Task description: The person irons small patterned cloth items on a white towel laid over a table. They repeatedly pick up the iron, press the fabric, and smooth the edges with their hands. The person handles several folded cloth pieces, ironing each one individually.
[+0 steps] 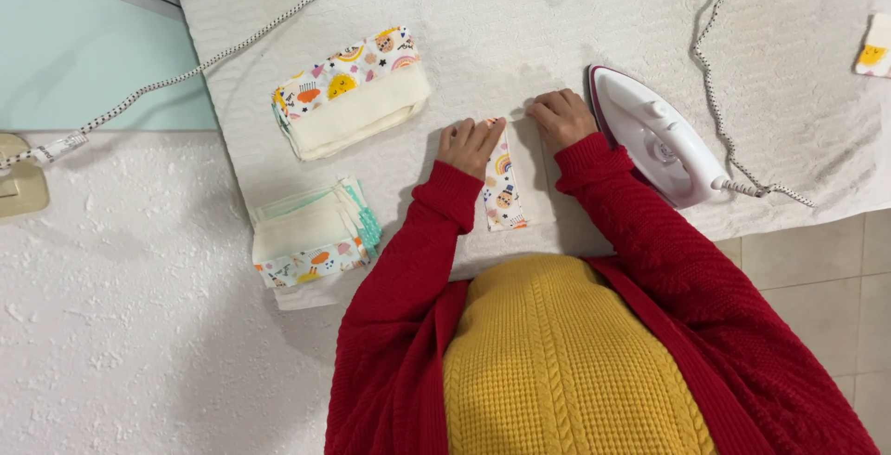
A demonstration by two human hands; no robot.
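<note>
Both hands press a small printed cloth (504,186) flat: the left hand (470,146) with fingers spread, the right hand (561,119) with fingers curled. The iron (655,137) lies just right of the cloth; two cloth stacks (349,93) sit to its left.

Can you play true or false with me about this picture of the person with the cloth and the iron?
1. Both hands rest on a small cloth strip. True: the left hand and the right hand touch it.
2. The right hand holds the iron. False: the iron stands beside that hand, untouched.
3. Two piles of folded cloth lie left of the hands. True: the far pile and the near pile.
4. The iron is black. False: it is white with a pink edge.
</note>
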